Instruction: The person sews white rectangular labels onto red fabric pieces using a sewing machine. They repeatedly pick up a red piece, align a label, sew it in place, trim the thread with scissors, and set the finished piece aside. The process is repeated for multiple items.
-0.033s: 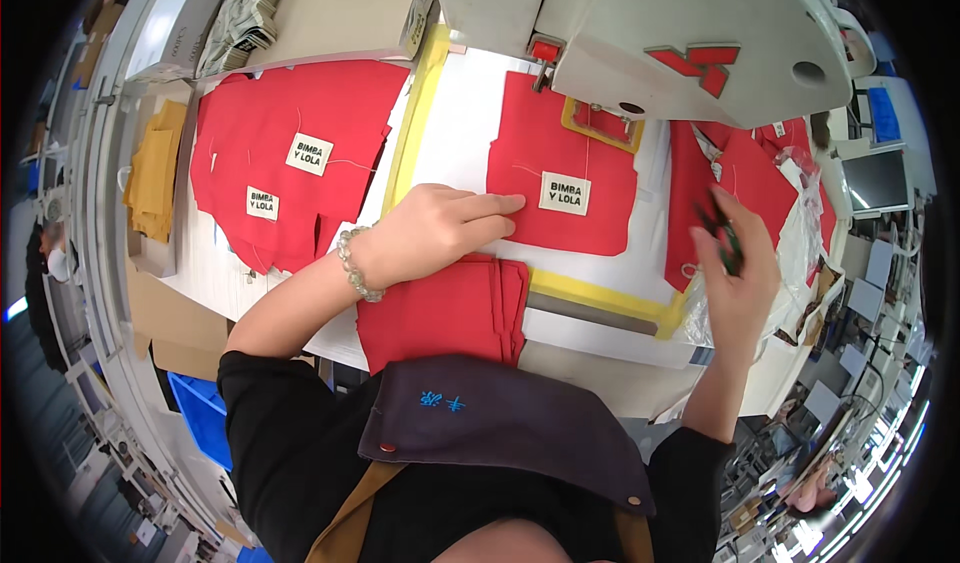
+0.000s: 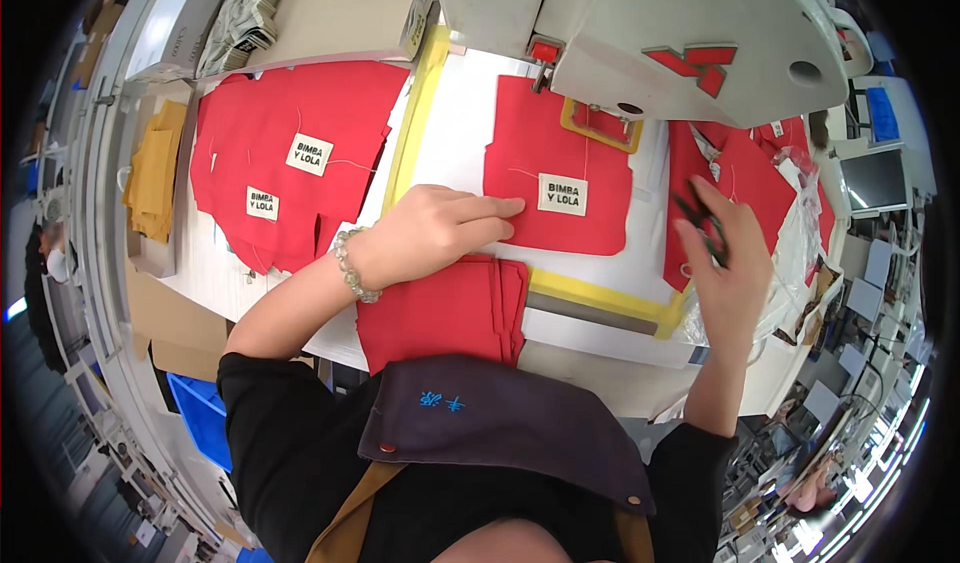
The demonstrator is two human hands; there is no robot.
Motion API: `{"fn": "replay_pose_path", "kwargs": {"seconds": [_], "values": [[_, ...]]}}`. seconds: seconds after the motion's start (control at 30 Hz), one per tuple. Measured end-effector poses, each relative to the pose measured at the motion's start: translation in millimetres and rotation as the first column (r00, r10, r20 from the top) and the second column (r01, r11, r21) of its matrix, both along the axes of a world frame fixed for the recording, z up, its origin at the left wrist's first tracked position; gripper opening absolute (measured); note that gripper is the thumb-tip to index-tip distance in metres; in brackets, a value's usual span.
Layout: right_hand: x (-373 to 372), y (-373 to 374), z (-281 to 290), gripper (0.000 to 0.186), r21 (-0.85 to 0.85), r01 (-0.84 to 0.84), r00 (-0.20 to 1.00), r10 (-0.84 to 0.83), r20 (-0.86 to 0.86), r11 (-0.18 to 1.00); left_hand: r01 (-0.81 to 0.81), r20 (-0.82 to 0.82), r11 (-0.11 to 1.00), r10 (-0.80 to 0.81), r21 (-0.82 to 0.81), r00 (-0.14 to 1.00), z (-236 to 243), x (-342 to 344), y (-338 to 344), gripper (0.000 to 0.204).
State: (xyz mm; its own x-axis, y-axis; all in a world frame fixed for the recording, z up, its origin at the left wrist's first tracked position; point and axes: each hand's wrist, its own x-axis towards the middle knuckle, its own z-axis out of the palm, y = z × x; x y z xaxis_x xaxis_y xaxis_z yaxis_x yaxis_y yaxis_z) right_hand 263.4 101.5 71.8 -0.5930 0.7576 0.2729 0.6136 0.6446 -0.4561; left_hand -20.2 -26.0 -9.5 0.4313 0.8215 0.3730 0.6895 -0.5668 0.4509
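Note:
A red fabric piece (image 2: 555, 231) with a white sewn label (image 2: 563, 194) lies on the white work surface below the sewing machine head (image 2: 700, 53). Loose thread tails run from the label. My left hand (image 2: 435, 231) rests at the piece's left edge, its two foremost fingers stretched out onto the fabric; its thumb is hidden. Small dark thread snips (image 2: 708, 225) sit in my right hand (image 2: 735, 263), which is raised to the right of the piece. Under my left wrist is a stack of plain red pieces (image 2: 440, 313).
Two labelled red pieces (image 2: 350, 113) overlap at the left. More red fabric (image 2: 770, 198) and clear plastic (image 2: 790, 253) are at the right. Yellow tape (image 2: 590, 295) borders the work area. A cardboard box (image 2: 330, 23) holding labels (image 2: 240, 23) stands at the back left.
The labelled red piece has shifted slightly left. My right hand with the snips has moved a little left; my left hand has stayed in place.

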Motion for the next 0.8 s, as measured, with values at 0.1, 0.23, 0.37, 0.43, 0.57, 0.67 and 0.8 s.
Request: {"fn": "replay_pose_path", "kwargs": {"seconds": [0.1, 0.23, 0.37, 0.43, 0.57, 0.67, 0.8], "values": [[-23.1, 8.4, -12.6, 0.036, 0.205, -0.122, 0.981, 0.087, 0.172, 0.971, 0.053, 0.006, 0.997, -0.053, 0.049, 0.999, 15.4, -9.1, -7.5, 0.022], [-47.1, 12.4, -23.3, 0.035, 0.375, -0.271, 0.934, 0.149, 0.324, 0.887, 0.078, -0.126, 0.990, -0.064, 0.115, 0.990, 28.9, -18.2, -31.7, 0.022], [-67.9, 8.1, -36.1, 0.036, 0.409, -0.346, 0.910, 0.196, 0.364, 0.844, 0.068, -0.206, 0.990, -0.042, 0.124, 0.978, 35.9, -22.8, -54.0, 0.021], [-73.9, 7.2, -40.8, 0.035, 0.399, -0.366, 0.904, 0.219, 0.368, 0.841, 0.061, -0.220, 0.990, -0.032, 0.128, 0.975, 38.2, -23.0, -61.0, 0.021], [-80.2, 7.6, -44.6, 0.032, 0.363, -0.386, 0.898, 0.255, 0.359, 0.848, 0.043, -0.210, 0.989, -0.013, 0.138, 0.978, 40.4, -23.4, -65.6, 0.020], [-83.2, 8.7, -52.6, 0.030, 0.347, -0.383, 0.896, 0.253, 0.364, 0.856, 0.046, -0.196, 0.989, -0.018, 0.139, 0.980, 44.3, -20.3, -63.4, 0.020], [-88.1, 11.7, -54.5, 0.025, 0.394, -0.332, 0.934, 0.239, 0.266, 0.857, -0.128, 0.030, 0.992, 0.128, -0.001, 0.991, 43.0, -27.0, -58.9, 0.015]]}}
